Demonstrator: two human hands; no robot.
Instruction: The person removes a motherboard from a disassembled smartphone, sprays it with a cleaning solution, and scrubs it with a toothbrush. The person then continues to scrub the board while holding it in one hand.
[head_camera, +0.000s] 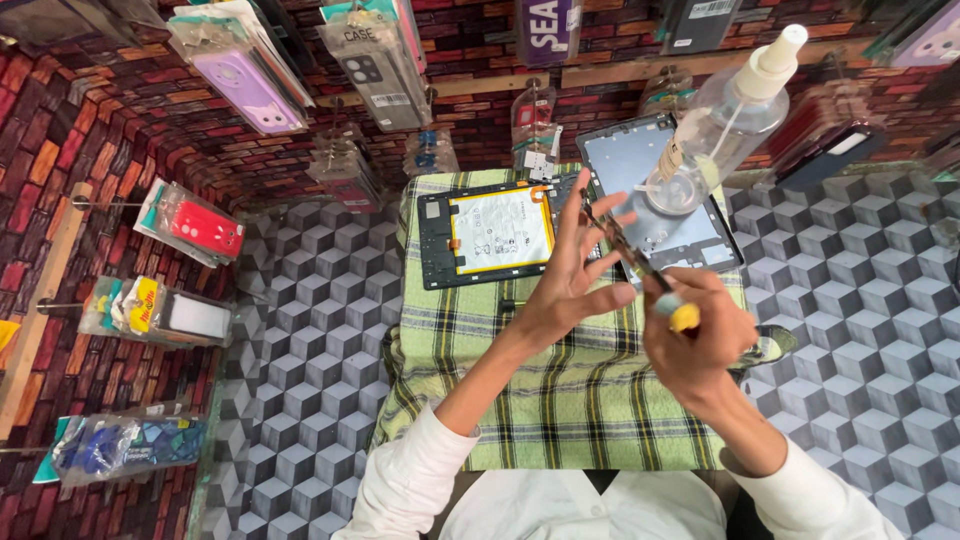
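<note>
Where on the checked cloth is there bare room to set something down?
The near half of the checked cloth, between the hands and the white sleeves, lies bare. The far end is crowded by the opened tablet, the tablet screen and the clear bottle.

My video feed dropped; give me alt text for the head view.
Above a green plaid cloth, the right hand holds a yellow-tipped screwdriver against the raised left hand. Behind lie an opened tablet, its detached screen and a clear bottle.
</note>
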